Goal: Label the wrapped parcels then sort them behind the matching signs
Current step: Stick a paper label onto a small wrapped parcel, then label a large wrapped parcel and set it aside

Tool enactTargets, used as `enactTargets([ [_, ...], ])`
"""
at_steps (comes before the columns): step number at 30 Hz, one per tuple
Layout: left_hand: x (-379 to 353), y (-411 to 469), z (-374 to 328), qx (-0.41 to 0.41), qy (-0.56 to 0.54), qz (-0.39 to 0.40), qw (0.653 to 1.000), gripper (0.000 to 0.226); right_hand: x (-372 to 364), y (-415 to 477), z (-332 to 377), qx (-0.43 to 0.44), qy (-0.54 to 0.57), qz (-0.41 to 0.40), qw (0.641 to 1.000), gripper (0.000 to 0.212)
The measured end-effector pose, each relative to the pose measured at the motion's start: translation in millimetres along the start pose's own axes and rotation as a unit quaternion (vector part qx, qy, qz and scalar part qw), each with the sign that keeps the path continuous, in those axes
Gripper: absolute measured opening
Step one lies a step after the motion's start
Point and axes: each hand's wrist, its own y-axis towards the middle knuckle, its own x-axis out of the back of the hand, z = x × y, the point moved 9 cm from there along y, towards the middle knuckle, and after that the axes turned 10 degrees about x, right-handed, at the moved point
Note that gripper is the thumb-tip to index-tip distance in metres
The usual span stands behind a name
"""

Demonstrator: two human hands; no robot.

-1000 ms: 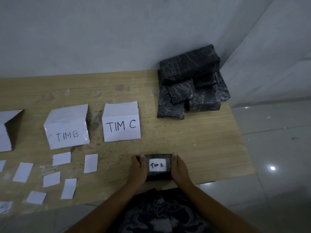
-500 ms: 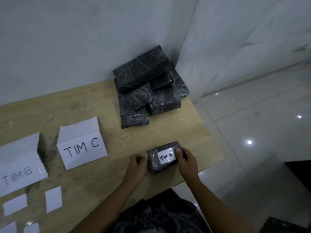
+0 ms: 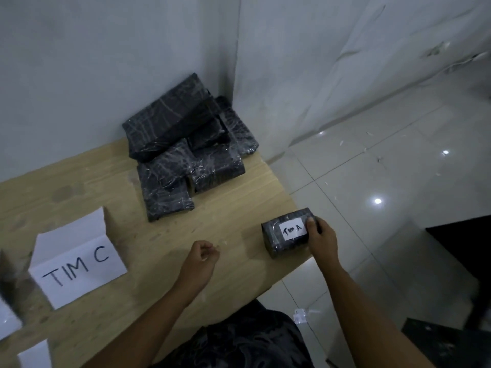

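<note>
A small black wrapped parcel with a white label reading "TIM A" sits at the table's right front corner. My right hand grips its right end, thumb on top. My left hand hovers over the table to the parcel's left, fingers curled, holding nothing. A folded white sign reading "TIM C" stands at the left. A pile of several black wrapped parcels lies at the back against the wall.
The wooden table ends just right of the parcel, with white tiled floor beyond. A blank paper slip and part of another white sign show at the lower left. A dark object stands on the floor at right.
My left hand has let go of the labelled parcel and drawn back left. The right hand has carried the parcel to the table's right corner. The view has swung right.
</note>
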Motion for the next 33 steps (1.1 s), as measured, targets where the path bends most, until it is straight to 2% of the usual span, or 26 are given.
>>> enactTargets([
  [6,-1,11,-18,-0.017,0.011,0.0,1.0,0.02,-3,-2,-5,-0.022,0.015,0.002,1.0,0.038],
  [11,0,12,-30,-0.036,-0.003,-0.002,0.999,0.021,1,-9,2,-0.025,0.009,-0.041,0.999,0.053],
  [16,14,18,-31,-0.023,-0.015,-0.004,1.0,0.017,1,1,31,0.03,-0.047,-0.078,0.995,0.043],
  [19,35,22,-34,-0.015,-0.039,-0.028,0.999,0.013,-17,14,65,0.091,-0.065,-0.058,0.992,0.036],
  [24,70,26,-51,-0.013,-0.069,-0.056,0.996,0.018,-63,34,122,0.16,-0.018,-0.02,0.987,0.031],
  [30,123,37,-84,-0.041,-0.092,-0.109,0.989,0.018,-136,55,201,0.234,0.004,0.09,0.968,0.032],
  [33,147,44,-105,-0.061,-0.098,-0.14,0.983,0.011,-169,68,231,0.23,0.031,0.147,0.961,0.041],
])
